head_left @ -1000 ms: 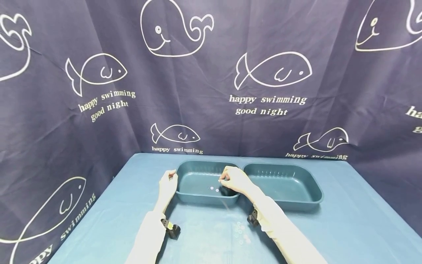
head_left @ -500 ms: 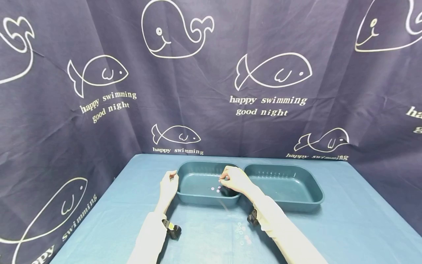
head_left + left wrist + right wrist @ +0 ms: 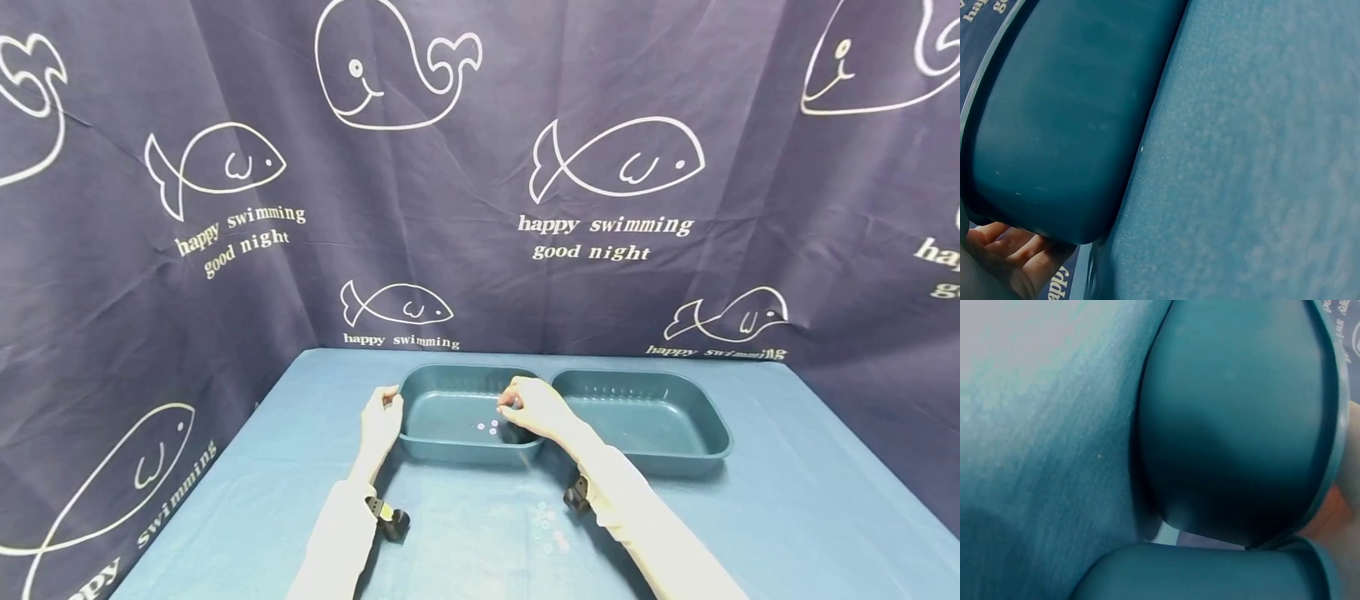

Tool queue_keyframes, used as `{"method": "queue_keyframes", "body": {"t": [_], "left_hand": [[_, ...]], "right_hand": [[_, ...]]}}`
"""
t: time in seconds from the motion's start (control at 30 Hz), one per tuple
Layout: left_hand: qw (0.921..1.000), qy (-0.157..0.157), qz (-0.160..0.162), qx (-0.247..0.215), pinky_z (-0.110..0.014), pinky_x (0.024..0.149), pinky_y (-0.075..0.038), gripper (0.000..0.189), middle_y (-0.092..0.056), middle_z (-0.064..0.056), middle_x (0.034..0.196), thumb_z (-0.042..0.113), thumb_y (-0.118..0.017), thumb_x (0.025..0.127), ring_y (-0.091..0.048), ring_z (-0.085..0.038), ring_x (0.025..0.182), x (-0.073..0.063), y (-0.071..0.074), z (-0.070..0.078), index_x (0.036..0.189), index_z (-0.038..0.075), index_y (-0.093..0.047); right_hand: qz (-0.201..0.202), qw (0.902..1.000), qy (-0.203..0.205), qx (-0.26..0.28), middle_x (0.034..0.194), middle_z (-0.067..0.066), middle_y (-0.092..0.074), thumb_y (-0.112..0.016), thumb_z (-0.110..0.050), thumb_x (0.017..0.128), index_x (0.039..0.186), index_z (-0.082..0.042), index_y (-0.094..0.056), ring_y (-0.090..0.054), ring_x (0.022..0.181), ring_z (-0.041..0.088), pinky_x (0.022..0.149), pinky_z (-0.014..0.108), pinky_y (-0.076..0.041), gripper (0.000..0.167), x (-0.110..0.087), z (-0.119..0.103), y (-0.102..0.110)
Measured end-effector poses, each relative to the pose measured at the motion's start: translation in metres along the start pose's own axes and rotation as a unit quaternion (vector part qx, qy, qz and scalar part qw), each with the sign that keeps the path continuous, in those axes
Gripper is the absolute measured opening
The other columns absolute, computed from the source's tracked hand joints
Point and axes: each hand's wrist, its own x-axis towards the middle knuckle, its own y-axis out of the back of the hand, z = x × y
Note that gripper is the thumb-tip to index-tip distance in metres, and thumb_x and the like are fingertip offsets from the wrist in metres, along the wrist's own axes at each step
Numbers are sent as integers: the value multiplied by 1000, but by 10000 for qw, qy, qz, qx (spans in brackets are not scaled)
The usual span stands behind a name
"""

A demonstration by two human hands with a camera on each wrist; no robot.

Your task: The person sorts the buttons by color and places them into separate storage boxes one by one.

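Note:
In the head view, two deep teal trays stand side by side at the back of the table. My left hand (image 3: 381, 421) holds the outer end of the left tray (image 3: 468, 453); in the left wrist view its curled fingers (image 3: 1019, 253) lie against that tray's end wall. Over the right part of the left tray hangs my right hand (image 3: 538, 408), fingers bent and thumb close to the fingertips. Whether anything is pinched there I cannot tell. Below the fingertips, small pink disc-like pieces (image 3: 493, 432) lie on the tray floor beside the hand's dark shadow.
The right tray (image 3: 637, 417) sits close beside the left one. Several small pale green and pink round pieces (image 3: 546, 525) lie on the blue tablecloth (image 3: 465, 533) between the forearms. A dark curtain (image 3: 480, 167) with white fish drawings hangs behind the table.
A third pink piece has appeared on the left tray's floor below my right hand since one second ago. Both hands keep their places; the head view shifts slightly.

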Motion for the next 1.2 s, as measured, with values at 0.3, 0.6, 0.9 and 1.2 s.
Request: {"method": "queue_keyframes", "body": {"t": [0.3,0.6,0.9,1.2], "left_hand": [[10000,-5,-14,33,-49,94,-45,24,-62,-27,109,3,-50,90,-59,-40,105,3,1,3,110,-7,-58],[9999,31,-109,75,-50,95,-45,25,-62,-28,111,3,-49,90,-58,-41,106,2,3,4,111,-8,-57],[9997,134,-174,94,-49,96,-44,28,-61,-27,113,7,-49,91,-57,-40,109,3,2,4,114,-6,-57],[9997,64,-209,121,-49,96,-44,27,-61,-28,114,4,-48,90,-57,-41,109,1,3,2,113,-7,-57]], "right_hand": [[242,9969,404,627,72,-3,-59,-68,-16,80,88,-8,-72,-52,63,5,60,20,-45,12,-10,-8,13],[-86,9972,339,664,73,-7,-55,-66,-17,84,93,-11,-72,-52,68,6,64,19,-46,13,-29,-18,27],[-96,9966,292,770,73,-10,-54,-66,-17,84,94,-13,-72,-50,67,4,63,18,-44,12,-54,-21,35],[20,9964,583,620,73,-8,-55,-67,-15,83,93,-9,-71,-49,64,-2,60,19,-47,12,-73,-21,36]]}}
